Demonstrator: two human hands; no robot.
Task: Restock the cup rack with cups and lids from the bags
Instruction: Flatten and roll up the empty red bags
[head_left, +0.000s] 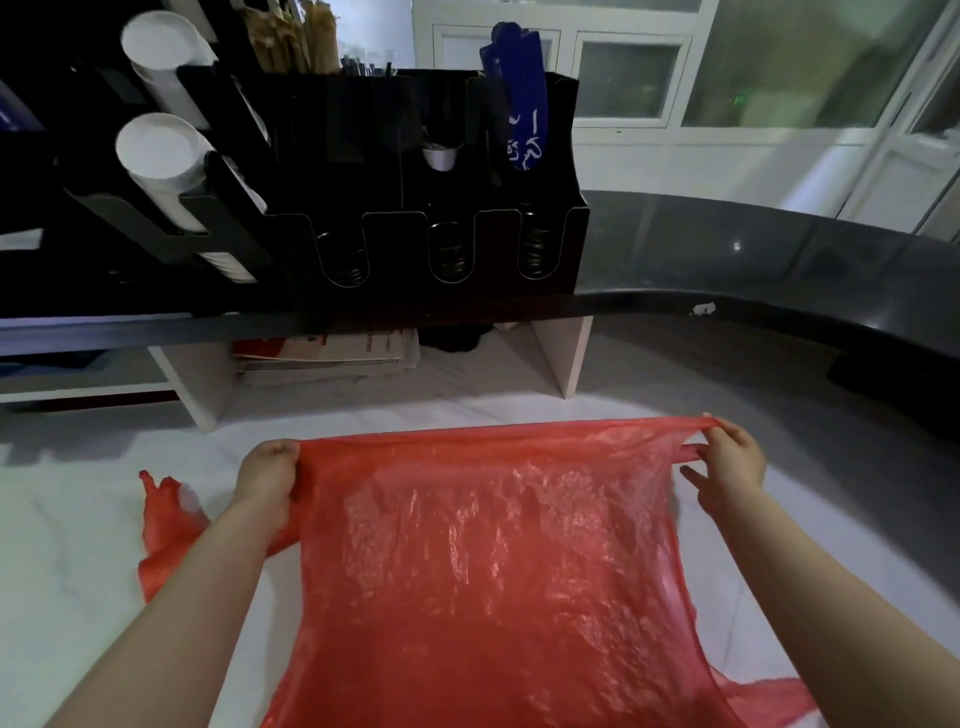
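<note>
A red plastic bag (493, 561) is stretched flat between my hands above the white counter. My left hand (267, 475) grips its upper left corner. My right hand (730, 460) pinches the upper right corner, with some fingers spread. The bag looks flat, with nothing showing inside it. The black cup rack (415, 244) stands on the raised dark shelf ahead. Two white cup stacks (156, 156) lie in its left holders. Black lids (345, 260) sit in the front slots.
A second red bag (166, 525) lies crumpled under my left forearm. The white marble counter (78, 519) spreads below. A dark curved ledge (779, 270) runs to the right. Papers (337, 353) lie under the shelf. Blue packets (519, 104) and wooden stirrers (291, 41) stand in the rack.
</note>
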